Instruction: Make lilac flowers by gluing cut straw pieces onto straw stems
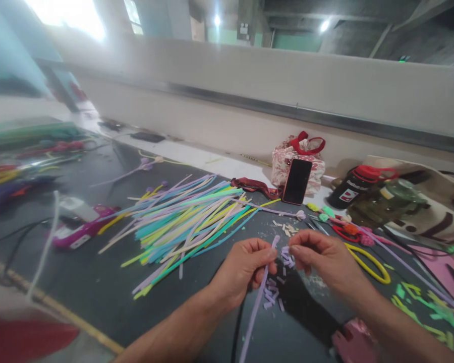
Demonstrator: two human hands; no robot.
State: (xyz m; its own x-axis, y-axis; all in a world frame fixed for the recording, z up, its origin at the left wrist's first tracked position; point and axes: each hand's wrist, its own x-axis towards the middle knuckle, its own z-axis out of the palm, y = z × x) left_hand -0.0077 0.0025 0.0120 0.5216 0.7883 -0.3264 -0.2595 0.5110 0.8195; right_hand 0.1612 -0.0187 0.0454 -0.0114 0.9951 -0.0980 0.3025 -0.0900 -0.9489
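Fingers of the left hand are closed around a lavender strip near its upper end, which pokes out above the thumb and index finger while the rest slants down toward the near edge of the view. This strip is held over the dark tabletop, between the two forearms. Just beside it, the right hand has its thumb and index finger drawn together next to short lavender pieces; whether they grip one cannot be told. Some of these pieces lie scattered just under the held strip, and beige bits lie a little beyond the hands. Left of the hands spreads a loose bundle of long strips in yellow, teal, blue, lavender and cream, and further left lies a magenta and white tool. On the right are a yellow loop, green and yellow scraps and, near the right forearm, a shiny pink object. Farther back, a phone leans upright against a patterned cloth bag with red handles, and a black bottle with a red lid stands to the right of them. Behind everything runs a pale partition.
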